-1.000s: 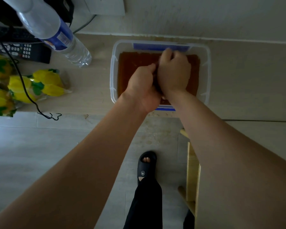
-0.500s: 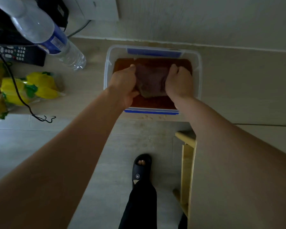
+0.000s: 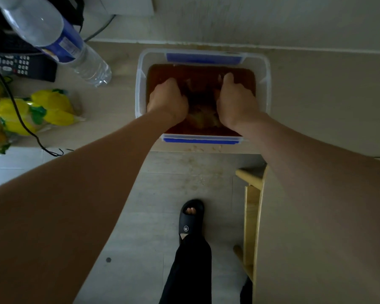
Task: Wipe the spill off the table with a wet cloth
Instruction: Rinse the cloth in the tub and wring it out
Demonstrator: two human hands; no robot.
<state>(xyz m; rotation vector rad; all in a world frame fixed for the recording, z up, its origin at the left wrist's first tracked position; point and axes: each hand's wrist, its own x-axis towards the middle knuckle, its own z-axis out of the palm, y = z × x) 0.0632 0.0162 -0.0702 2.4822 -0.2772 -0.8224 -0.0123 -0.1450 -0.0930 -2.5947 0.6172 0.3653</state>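
Both hands are inside the clear plastic container (image 3: 268, 84) in the upper centre of the frame. The left hand (image 3: 168, 97) has its fingers curled down around the left edge of the cloth (image 3: 201, 106); the right hand (image 3: 234, 98) grips the right edge the same way. The cloth is dark, lies between the two hands and sits in the brown liquid (image 3: 160, 72) that covers the container floor; its outline is hard to make out. The container has blue clips on its upper and lower rims and rests on the table (image 3: 316, 95), touching the table's lower edge.

Small pale flecks (image 3: 198, 148) lie on the table edge just below the container. In the upper left of the frame a water bottle (image 3: 59, 38) leans over a remote control (image 3: 20, 65). Yellow packets (image 3: 42, 110) and a black cable (image 3: 18, 110) lie at the left edge. At lower centre, a foot in a black slipper (image 3: 190, 218) stands on the floor, beside a wooden frame (image 3: 251, 207).
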